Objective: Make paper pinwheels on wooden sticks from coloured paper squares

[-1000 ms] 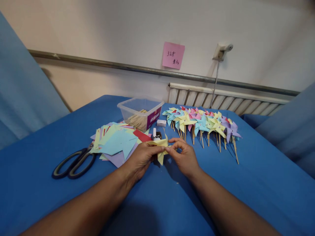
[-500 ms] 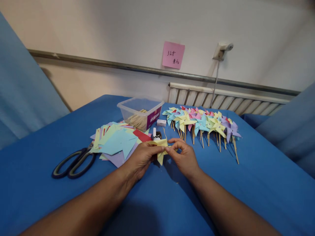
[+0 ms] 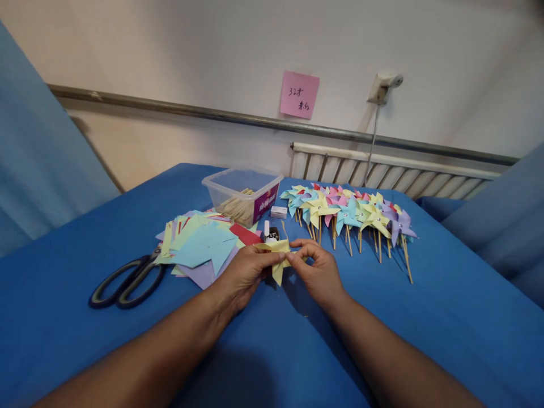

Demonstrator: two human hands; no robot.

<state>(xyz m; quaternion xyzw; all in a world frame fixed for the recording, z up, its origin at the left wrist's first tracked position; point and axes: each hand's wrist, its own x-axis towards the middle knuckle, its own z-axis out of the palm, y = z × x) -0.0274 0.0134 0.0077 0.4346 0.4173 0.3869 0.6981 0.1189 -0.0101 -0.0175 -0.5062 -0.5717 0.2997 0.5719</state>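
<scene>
Yellow paper in both hands, thumbs inward

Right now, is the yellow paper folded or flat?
Folded: the yellow paper makes pinwheel-like points, pinched by the left hand and right hand.

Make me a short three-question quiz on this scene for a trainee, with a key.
1. Multiple choice. What are the left hand and the right hand holding?
A) The pink note
B) The folded yellow paper
C) The small white box

2. True or false. The scissors have their handles to the left of the paper pile, as the wearer sees it.

3. Short answer. What lies inside the clear tub?

Key
1: B.
2: True.
3: A bundle of thin sticks.
</scene>
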